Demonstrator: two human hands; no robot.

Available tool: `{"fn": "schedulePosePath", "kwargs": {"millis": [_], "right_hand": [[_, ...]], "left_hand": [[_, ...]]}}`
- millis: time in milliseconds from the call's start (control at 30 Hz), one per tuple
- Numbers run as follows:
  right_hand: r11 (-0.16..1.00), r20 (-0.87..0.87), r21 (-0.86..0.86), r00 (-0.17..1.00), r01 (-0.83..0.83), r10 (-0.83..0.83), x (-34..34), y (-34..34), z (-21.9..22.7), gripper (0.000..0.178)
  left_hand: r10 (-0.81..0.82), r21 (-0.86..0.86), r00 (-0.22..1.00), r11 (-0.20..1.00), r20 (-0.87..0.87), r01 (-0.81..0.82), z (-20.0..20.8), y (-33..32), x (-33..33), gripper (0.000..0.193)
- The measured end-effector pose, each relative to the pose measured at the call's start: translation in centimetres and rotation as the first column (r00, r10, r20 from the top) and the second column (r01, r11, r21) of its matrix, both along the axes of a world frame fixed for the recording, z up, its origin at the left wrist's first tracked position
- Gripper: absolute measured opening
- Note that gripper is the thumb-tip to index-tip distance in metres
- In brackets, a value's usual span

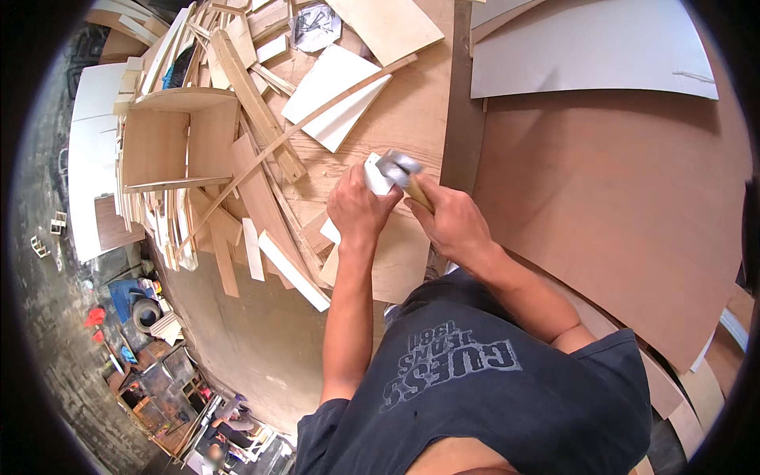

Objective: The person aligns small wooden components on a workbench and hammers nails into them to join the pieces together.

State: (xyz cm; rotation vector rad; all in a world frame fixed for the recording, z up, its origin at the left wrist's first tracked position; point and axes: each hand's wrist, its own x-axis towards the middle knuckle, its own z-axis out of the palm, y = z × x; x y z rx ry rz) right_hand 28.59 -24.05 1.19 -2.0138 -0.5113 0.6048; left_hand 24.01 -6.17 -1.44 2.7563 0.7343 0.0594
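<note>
Nearest to the camera is the dark T-shirt [546,412] of the person, with faded lettering on its chest. Beyond it, both bare forearms [349,317] reach toward a wooden workbench [427,119]. The right hand [455,222] has its fingers folded closely around the light wooden handle of a hammer [400,166], whose metal head is blurred. This head is at the upper part of a small white piece [377,180], but I cannot tell whether the two are touching. The left hand [356,202] grips this piece with bent fingers and the thumb, over the bench near its right edge. To the left lie many wood offcuts [257,107], a long thin strip [317,115] slanting across a white panel [328,79], and an open wooden box [178,146]. Farther away is a clear plastic bag [317,28] with small metal fasteners. At the right is a large brown board [602,206].
</note>
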Motion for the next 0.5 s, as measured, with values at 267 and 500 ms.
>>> {"fn": "schedulePosePath", "kwargs": {"millis": [267,500], "right_hand": [[0.975,-0.054,0.170,0.990,0.141,-0.134,0.7,-0.5,0.2,0.054],[0.964,-0.215,0.003,0.942,0.264,-0.257,3.3,-2.1,2.2,0.053]], "left_hand": [[0.012,0.023,0.997,1.000,0.076,-0.014,-0.8,0.6,-0.9,0.057],[0.039,-0.064,0.996,0.997,0.077,-0.034,3.1,0.2,0.9,0.058]]}}
